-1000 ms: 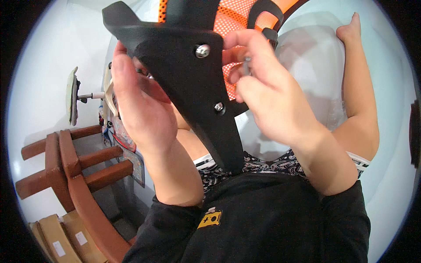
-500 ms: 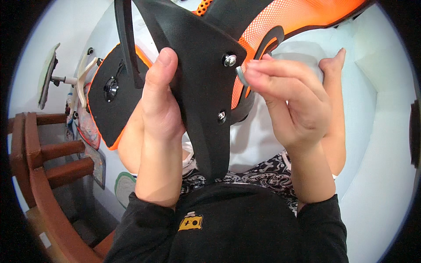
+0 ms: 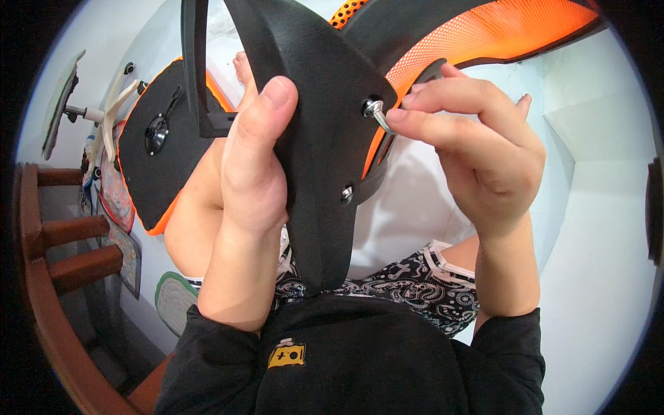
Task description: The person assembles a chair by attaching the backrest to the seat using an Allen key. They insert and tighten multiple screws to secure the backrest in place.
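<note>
A black plastic armrest point(image 3: 319, 149) of an office chair stands between my hands, its lower end near my lap. My left hand point(image 3: 254, 162) is wrapped round its left side, thumb on the front face. In my right hand point(image 3: 492, 149), a bent silver hex key point(image 3: 384, 123) is pinched between thumb and fingertips. The tip of the key meets the head of the upper bolt point(image 3: 373, 106); how deep it sits I cannot tell. A second silver bolt point(image 3: 346, 194) shows lower on the armrest. Behind lies the orange mesh backrest point(image 3: 477, 38) with its black frame.
To the left, the chair seat point(image 3: 149, 176), black with orange edging, lies by my leg with a black fitting on it. Beyond it are a white-legged stand point(image 3: 111, 121) and a brown wooden frame point(image 3: 48, 242). A white wall point(image 3: 609, 228) is on the right.
The hex key has come to the upper bolt head from just beside it, and my right fingers have shifted along with it. My left hand keeps its hold on the armrest.
</note>
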`<control>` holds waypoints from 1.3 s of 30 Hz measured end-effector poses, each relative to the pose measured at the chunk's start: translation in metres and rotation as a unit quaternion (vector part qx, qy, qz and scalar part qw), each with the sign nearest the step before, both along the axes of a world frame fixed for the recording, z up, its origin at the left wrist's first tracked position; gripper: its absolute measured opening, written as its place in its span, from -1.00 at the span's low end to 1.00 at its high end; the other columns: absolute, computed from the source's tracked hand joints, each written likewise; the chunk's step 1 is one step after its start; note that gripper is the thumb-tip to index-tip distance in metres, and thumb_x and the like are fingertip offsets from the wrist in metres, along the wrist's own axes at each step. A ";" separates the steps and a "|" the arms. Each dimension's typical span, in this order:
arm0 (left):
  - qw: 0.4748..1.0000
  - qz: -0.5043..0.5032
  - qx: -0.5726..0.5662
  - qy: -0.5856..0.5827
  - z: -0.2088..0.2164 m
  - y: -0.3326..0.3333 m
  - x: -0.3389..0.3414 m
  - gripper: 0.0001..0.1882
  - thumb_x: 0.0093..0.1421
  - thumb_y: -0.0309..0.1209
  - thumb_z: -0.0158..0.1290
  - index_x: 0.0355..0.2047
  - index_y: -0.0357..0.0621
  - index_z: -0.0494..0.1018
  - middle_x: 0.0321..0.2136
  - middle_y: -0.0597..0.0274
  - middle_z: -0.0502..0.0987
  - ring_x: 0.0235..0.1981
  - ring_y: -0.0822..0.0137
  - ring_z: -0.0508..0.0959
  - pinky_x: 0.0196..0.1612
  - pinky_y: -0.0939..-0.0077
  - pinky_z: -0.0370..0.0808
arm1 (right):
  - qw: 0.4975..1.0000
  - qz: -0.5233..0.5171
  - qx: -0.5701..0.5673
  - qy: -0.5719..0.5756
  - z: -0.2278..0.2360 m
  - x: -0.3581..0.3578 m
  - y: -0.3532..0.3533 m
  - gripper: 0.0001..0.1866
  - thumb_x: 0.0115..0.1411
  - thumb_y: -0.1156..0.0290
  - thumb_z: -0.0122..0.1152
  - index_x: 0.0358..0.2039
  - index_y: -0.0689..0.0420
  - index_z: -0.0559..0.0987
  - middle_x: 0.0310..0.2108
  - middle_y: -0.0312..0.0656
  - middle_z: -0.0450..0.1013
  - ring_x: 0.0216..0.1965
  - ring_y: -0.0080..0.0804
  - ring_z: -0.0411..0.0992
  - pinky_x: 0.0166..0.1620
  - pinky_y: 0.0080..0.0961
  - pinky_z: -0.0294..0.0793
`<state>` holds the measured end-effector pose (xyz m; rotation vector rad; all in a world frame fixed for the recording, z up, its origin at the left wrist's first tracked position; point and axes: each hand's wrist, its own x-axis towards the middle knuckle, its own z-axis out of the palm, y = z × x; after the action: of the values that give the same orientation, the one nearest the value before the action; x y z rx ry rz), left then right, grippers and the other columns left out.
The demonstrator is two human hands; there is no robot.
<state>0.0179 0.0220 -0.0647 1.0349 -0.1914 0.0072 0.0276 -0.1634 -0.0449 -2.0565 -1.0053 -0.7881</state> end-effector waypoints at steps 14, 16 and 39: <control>0.999 0.015 -0.022 0.024 -0.003 -0.001 -0.001 -0.47 0.16 -0.25 -0.12 0.09 -0.27 0.13 -0.13 0.15 0.42 -0.13 0.39 0.44 -0.02 0.55 0.33 | 0.994 -0.085 0.059 0.019 -0.028 -0.009 0.015 -0.80 -0.18 0.54 0.37 -0.52 0.10 0.51 -0.62 -0.31 0.42 -0.59 -0.45 0.38 -0.49 -0.57 0.33; 1.000 0.015 -0.012 0.020 -0.001 -0.003 -0.001 -0.47 0.16 -0.25 -0.12 0.09 -0.26 0.13 -0.13 0.14 0.42 -0.14 0.39 0.45 -0.04 0.55 0.35 | 0.983 -0.073 0.147 0.079 -0.047 -0.018 0.025 -0.74 -0.18 0.52 0.38 -0.46 0.08 0.48 -0.61 -0.34 0.44 -0.60 -0.48 0.38 -0.47 -0.61 0.31; 1.000 0.002 -0.022 0.011 -0.005 -0.001 -0.004 -0.43 0.20 -0.05 -0.23 0.01 -0.30 0.29 -0.11 0.04 0.46 -0.10 0.21 0.48 0.01 0.36 0.36 | 0.963 0.010 0.150 0.222 -0.015 -0.032 0.040 -0.71 -0.14 0.48 0.42 -0.39 0.16 0.50 -0.52 -0.36 0.43 -0.58 -0.68 0.35 -0.48 -0.75 0.21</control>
<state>0.0144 0.0209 -0.0700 0.9911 -0.1682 0.0023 -0.0040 -0.1235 -0.0596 -1.8401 -0.6114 -0.4072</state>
